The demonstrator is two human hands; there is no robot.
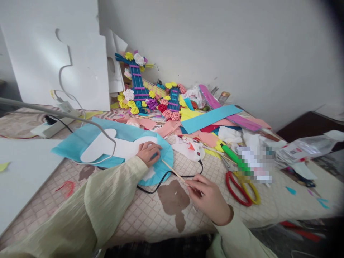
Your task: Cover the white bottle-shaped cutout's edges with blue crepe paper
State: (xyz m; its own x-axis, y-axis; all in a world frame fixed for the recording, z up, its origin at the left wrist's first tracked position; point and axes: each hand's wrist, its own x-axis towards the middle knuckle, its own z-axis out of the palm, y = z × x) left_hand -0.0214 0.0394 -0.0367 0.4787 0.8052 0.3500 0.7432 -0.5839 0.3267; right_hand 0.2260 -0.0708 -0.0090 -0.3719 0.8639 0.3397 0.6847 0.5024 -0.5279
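Note:
My left hand (148, 152) rests with its fingers curled on a white cut-out shape (107, 147) that lies on a blue paper sheet (80, 141). My right hand (208, 199) pinches the near end of a thin wooden stick (173, 170). The stick's far tip reaches the edge of the blue paper beside my left hand. A black cable (161, 181) runs under the stick across the checked tablecloth (150, 215).
Red and yellow scissors (242, 188) lie right of my right hand, with a green-handled tool (233, 157) above them. Paper flowers and blue ladder shapes (139, 82) are piled by the wall. White boards (67, 61) lean at the left, near a power strip (51, 127).

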